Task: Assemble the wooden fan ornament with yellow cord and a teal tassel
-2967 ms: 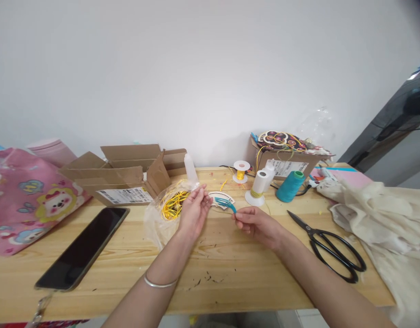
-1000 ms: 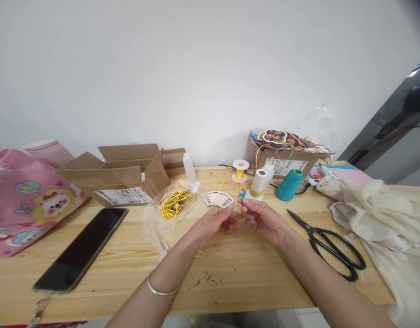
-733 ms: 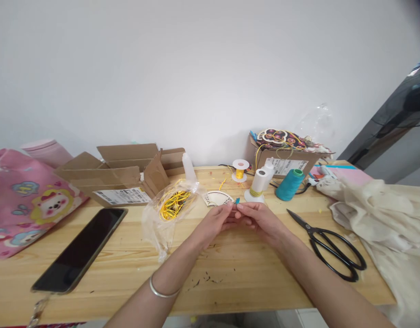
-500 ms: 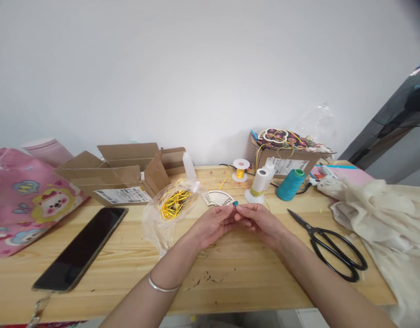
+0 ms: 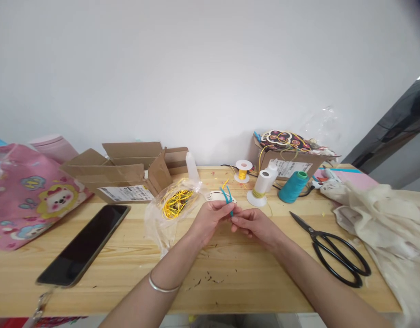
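A small bundle of teal thread (image 5: 226, 195) is pinched in my left hand (image 5: 209, 221), and its loose ends stand up above the fingers. My right hand (image 5: 256, 225) meets the left, its thumb and fingers pressed together at the thread's lower end, which the fingertips partly cover. Just behind the hands lies a pale fan-shaped piece (image 5: 215, 196), half hidden, with a yellow braided cord (image 5: 225, 183) at its top. To the right stand a teal thread cone (image 5: 292, 187) and a white spool with yellow thread (image 5: 258, 190).
Black scissors (image 5: 329, 246) lie right of my forearm, near cream cloth (image 5: 377, 218). Leftward are a bag of yellow cord (image 5: 175, 203), an open cardboard box (image 5: 122, 175), a phone (image 5: 83, 246) and a pink bag (image 5: 28, 200). A filled box (image 5: 295, 165) stands behind.
The teal thread, earlier only a small bit between the fingertips, now sticks up with two strands spread above my left hand. My right hand has shifted slightly lower. The view has tilted a little.
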Demonstrator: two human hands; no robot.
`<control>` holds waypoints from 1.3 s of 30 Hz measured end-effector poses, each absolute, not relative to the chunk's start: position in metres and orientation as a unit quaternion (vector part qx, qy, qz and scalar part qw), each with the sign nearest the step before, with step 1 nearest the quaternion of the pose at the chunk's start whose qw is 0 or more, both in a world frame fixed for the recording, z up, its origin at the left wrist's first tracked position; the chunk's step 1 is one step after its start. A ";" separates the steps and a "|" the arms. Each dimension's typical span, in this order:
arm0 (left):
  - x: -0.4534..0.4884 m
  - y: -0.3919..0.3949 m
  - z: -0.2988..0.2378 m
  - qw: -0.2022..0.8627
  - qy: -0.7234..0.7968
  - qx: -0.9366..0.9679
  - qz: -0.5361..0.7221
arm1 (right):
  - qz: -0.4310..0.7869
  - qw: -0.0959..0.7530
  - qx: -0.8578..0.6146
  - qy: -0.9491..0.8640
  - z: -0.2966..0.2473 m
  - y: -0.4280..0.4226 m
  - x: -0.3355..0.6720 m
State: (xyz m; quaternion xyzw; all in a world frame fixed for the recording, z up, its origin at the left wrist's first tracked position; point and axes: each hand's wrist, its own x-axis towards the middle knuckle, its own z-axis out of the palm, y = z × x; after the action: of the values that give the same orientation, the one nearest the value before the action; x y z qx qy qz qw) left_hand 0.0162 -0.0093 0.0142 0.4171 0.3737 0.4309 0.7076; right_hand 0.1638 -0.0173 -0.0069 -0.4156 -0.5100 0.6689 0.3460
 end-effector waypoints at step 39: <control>0.016 -0.009 0.010 0.701 0.365 0.501 0.352 | 0.818 0.404 -0.321 -0.255 0.004 -0.012 0.173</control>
State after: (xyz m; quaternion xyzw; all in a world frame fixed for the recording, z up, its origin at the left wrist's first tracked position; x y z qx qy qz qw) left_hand 0.0156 -0.0094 0.0099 0.5010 0.3649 0.3522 0.7012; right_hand 0.1734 -0.0119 0.0041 -0.3206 -0.2551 0.8179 0.4039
